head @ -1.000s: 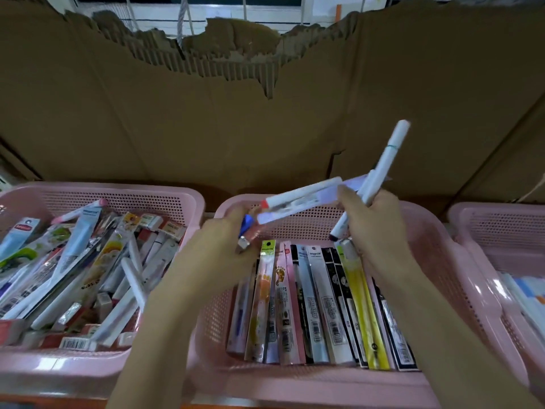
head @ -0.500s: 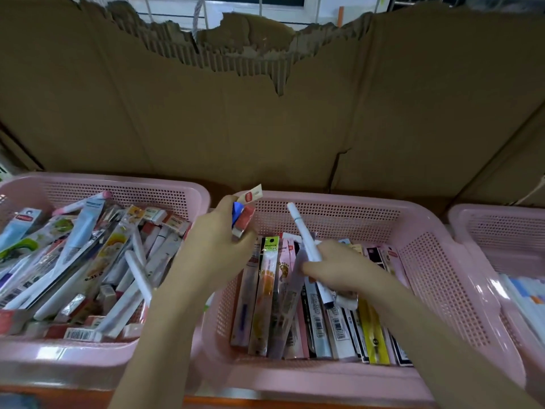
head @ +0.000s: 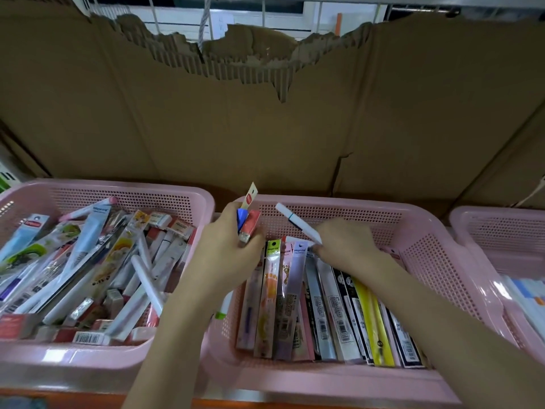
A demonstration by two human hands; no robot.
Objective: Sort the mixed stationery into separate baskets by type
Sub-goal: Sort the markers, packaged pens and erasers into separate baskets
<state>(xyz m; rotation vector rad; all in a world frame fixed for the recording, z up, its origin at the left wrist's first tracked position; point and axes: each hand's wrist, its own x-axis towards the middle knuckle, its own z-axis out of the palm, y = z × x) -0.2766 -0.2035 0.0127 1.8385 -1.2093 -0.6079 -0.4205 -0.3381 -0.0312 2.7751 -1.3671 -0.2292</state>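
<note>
My left hand (head: 227, 246) grips a small red, white and blue packet (head: 247, 221) upright over the left rim of the middle pink basket (head: 427, 249). My right hand (head: 346, 246) holds a white pen (head: 298, 222) with a teal band, its tip pointing up and left, and rests on the packaged pens (head: 318, 302) lined up inside that basket. The left pink basket (head: 124, 191) holds a mixed heap of pens, erasers and packets (head: 88, 270).
A third pink basket (head: 498, 219) stands at the right edge with pale items in it. A torn brown cardboard wall (head: 265, 119) rises close behind all baskets. An orange shelf edge (head: 206, 404) runs under the baskets in front.
My right hand came down from above the basket with the white pen and now sits on the packaged pens. My left hand stayed at the basket's rim, still holding the small packet.
</note>
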